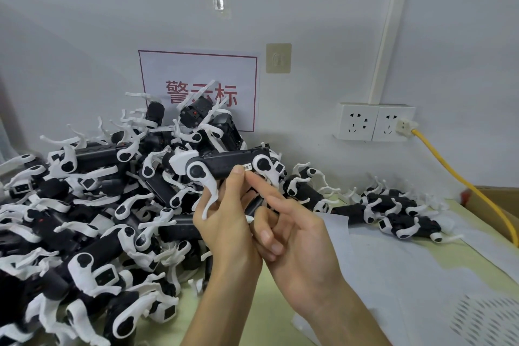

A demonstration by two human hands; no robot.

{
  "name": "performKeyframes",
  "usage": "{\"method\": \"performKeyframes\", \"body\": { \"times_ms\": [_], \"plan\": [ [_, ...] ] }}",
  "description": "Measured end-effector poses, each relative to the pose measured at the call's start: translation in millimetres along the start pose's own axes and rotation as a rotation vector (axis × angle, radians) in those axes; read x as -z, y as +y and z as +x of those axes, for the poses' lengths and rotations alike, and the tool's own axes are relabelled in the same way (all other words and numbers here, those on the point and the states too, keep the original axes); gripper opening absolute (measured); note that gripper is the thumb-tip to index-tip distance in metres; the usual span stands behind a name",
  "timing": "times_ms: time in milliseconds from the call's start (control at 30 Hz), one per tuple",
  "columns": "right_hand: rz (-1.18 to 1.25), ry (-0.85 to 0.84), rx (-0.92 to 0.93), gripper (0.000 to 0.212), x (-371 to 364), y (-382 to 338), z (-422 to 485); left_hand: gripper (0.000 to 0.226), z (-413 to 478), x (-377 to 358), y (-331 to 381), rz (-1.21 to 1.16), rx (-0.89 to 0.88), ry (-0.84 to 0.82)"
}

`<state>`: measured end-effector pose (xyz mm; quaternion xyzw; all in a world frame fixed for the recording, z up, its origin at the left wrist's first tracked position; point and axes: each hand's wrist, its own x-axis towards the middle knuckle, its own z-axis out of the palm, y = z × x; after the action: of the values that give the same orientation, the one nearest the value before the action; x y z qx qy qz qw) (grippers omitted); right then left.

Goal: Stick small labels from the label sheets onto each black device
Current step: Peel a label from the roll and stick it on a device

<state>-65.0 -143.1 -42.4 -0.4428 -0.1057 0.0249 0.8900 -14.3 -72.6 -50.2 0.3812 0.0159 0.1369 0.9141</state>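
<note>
My left hand [224,222] grips a black device [227,166] with white legs, held up level in front of the pile. A small white label [247,166] sits on its black side near the right leg joint. My right hand [292,230] has its index fingertip at the device just below that label, the other fingers curled loosely. The label sheets [393,270] lie on the table to the right, under my right forearm.
A big heap of black-and-white devices [84,219] covers the left of the table. A smaller group of devices [393,211] lies at the right by the wall. A yellow cable [449,171] runs from the wall sockets [373,122] past a cardboard box [497,205].
</note>
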Motion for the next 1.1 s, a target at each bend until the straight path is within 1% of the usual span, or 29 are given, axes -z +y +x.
{"method": "performKeyframes", "body": {
  "times_ms": [200, 333, 567, 700, 767, 800, 900, 1000, 1033, 1100],
  "plan": [
    [-0.014, 0.004, -0.009, 0.042, -0.6, 0.3, -0.3, 0.034, -0.2, 0.0, -0.5, 0.003, -0.021, 0.012],
    [-0.021, 0.005, -0.01, 0.042, -1.4, 0.1, -0.8, 0.032, 0.0, -0.7, -0.3, -0.013, 0.0, 0.025],
    [-0.031, 0.02, -0.003, 0.04, -2.5, 1.0, -0.6, 0.035, -1.7, -0.6, 2.0, -0.015, -0.02, 0.012],
    [-0.049, 0.034, 0.019, 0.039, -1.4, 2.4, -0.7, 0.031, -1.0, 0.3, 3.0, -0.036, -0.015, -0.008],
    [-0.118, 0.066, 0.082, 0.036, -1.2, 3.6, -0.6, 0.026, -0.8, -0.6, 2.3, -0.055, 0.01, -0.019],
    [-0.159, 0.096, 0.144, 0.032, -1.3, 3.8, -0.4, 0.023, -0.6, -1.3, 1.5, -0.073, 0.02, -0.025],
    [-0.265, 0.244, 0.397, 0.025, -0.3, 0.5, -0.7, 0.02, -0.2, -5.2, -0.2, -0.116, 0.006, -0.057],
    [-0.491, 0.413, 0.664, 0.019, 8.2, -10.3, -1.7, 0.011, -2.1, -7.2, -1.5, -0.109, 0.004, -0.126],
    [-0.583, 0.441, 0.716, 0.02, 10.8, -14.9, -1.6, 0.008, -3.6, -7.6, -2.2, -0.105, 0.009, -0.154],
    [-0.746, 0.436, 0.735, 0.026, 14.5, -22.3, -0.7, 0.012, -7.8, -9.4, -3.5, -0.1, 0.021, -0.215]
  ]
}}
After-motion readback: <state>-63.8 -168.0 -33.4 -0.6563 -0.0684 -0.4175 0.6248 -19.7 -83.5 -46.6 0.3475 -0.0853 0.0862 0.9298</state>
